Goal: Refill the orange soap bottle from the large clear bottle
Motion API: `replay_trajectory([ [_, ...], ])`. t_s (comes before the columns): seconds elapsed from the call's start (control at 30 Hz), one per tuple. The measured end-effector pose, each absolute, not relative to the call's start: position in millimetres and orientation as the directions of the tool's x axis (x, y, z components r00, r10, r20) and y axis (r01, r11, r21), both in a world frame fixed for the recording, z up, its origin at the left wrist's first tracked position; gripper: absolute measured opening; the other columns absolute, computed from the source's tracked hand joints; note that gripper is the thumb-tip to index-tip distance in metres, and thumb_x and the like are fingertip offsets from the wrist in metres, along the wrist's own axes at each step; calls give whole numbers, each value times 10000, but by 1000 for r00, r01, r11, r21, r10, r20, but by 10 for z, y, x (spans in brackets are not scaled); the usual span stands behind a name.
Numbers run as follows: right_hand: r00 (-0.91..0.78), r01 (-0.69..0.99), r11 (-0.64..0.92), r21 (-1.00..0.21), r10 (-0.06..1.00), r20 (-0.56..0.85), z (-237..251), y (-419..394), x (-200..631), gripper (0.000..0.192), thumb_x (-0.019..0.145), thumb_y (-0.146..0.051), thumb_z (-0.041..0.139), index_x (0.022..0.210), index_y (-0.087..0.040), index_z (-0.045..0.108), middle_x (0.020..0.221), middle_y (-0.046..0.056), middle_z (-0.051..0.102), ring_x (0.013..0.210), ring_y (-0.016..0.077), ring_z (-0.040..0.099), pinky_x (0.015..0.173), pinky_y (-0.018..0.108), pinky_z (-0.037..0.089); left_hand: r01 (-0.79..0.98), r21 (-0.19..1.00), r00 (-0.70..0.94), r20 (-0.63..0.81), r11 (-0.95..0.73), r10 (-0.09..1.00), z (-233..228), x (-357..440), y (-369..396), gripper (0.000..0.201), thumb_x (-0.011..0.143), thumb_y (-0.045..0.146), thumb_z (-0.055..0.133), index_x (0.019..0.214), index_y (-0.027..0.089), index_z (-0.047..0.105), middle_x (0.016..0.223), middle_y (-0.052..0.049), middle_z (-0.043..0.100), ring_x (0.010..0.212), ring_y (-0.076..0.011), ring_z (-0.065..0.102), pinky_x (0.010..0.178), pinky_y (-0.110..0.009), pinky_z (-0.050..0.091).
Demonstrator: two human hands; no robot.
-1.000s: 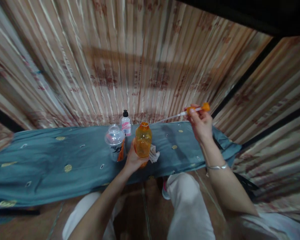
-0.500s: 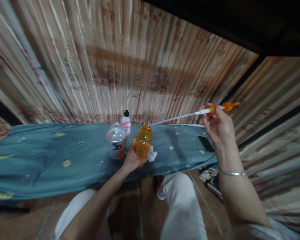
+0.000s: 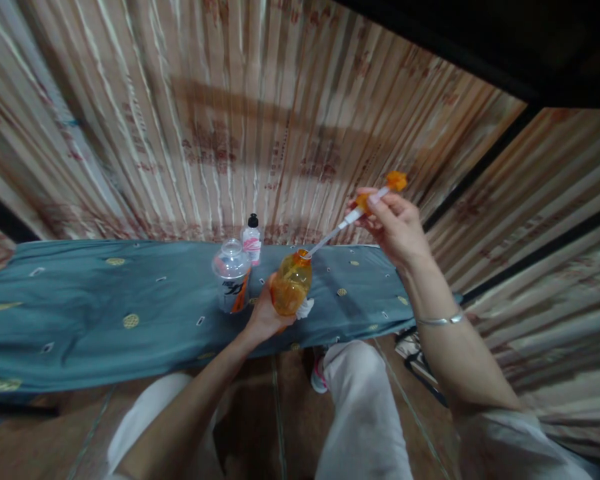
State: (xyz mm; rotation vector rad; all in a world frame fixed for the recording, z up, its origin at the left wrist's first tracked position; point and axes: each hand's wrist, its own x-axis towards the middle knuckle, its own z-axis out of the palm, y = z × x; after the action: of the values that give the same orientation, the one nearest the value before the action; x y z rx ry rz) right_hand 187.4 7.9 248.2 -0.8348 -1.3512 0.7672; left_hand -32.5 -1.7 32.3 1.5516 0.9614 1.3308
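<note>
Centrally, an orange bottle (image 3: 291, 288) stood over the near edge of a bench covered in teal cloth (image 3: 105, 313), tilted so its open neck pointed up and to the right. A long thin pump tube (image 3: 330, 235) ran slantwise from that neck, its lower end inside the mouth, its long axis rising to the upper right and ending in an orange pump head (image 3: 394, 180).

Left hand (image 3: 263, 319): wrapped around the lower back of the bottle from below, fingers closed on it, forearm reaching up from the lower left. A scrap of white cloth (image 3: 306, 308) showed just beside the bottle's base.

Right hand (image 3: 395, 227): raised above bench level, fingers pinched shut on the tube's upper end just below the pump head; wrist bent, a silver bracelet (image 3: 440, 320) on the forearm.

Just left of the bottle: a clear plastic jar (image 3: 230, 280); behind it, a small white bottle with a black cap (image 3: 252, 239). Striped pinkish curtains (image 3: 180, 120) hung behind the bench. White trouser legs and brown tiled floor showed below.
</note>
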Motion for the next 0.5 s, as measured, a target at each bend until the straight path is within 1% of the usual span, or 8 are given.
replay_trajectory([
  [0.03, 30, 18, 484, -875, 875, 484, 2424, 97, 1795, 481, 682, -575, 875, 976, -217, 746, 841, 19, 773, 799, 168, 752, 672, 250, 622, 15, 938, 139, 340, -345, 930, 331, -320, -20, 912, 460, 95, 826, 1290, 294, 503, 1195, -40, 680, 1094, -293, 674, 994, -494, 532],
  [0.1, -43, 44, 446, -894, 895, 444, 2286, 123, 1654, 487, 685, -603, 860, 968, -224, 747, 859, 13, 779, 802, 168, 744, 739, 292, 633, 3, 934, 141, 353, -357, 925, 346, -314, -24, 906, 458, 89, 826, 1283, 288, 509, 1201, -45, 679, 1096, -299, 675, 990, -499, 534],
  [0.23, -127, 95, 430, -898, 900, 418, 2040, 151, 1497, 486, 702, -615, 843, 979, -226, 752, 932, 20, 783, 907, 173, 732, 902, 331, 599, -1, 930, 140, 365, -368, 920, 373, -317, -31, 881, 482, 130, 835, 1288, 261, 505, 1202, -59, 678, 1098, -300, 675, 1000, -497, 532],
  [0.33, -159, 104, 424, -900, 900, 406, 1943, 167, 1468, 494, 720, -631, 821, 994, -225, 754, 968, 26, 784, 927, 173, 724, 928, 333, 582, 6, 930, 146, 362, -367, 921, 377, -325, -26, 872, 479, 125, 834, 1276, 252, 504, 1196, -64, 683, 1104, -301, 673, 1004, -488, 531],
  [0.5, -192, 97, 403, -910, 905, 380, 1842, 189, 1429, 500, 719, -633, 819, 999, -223, 754, 943, 28, 789, 916, 179, 724, 911, 335, 585, 22, 935, 152, 347, -354, 925, 348, -330, -1, 873, 479, 118, 829, 1273, 246, 490, 1223, -64, 666, 1131, -296, 659, 1033, -511, 508],
])
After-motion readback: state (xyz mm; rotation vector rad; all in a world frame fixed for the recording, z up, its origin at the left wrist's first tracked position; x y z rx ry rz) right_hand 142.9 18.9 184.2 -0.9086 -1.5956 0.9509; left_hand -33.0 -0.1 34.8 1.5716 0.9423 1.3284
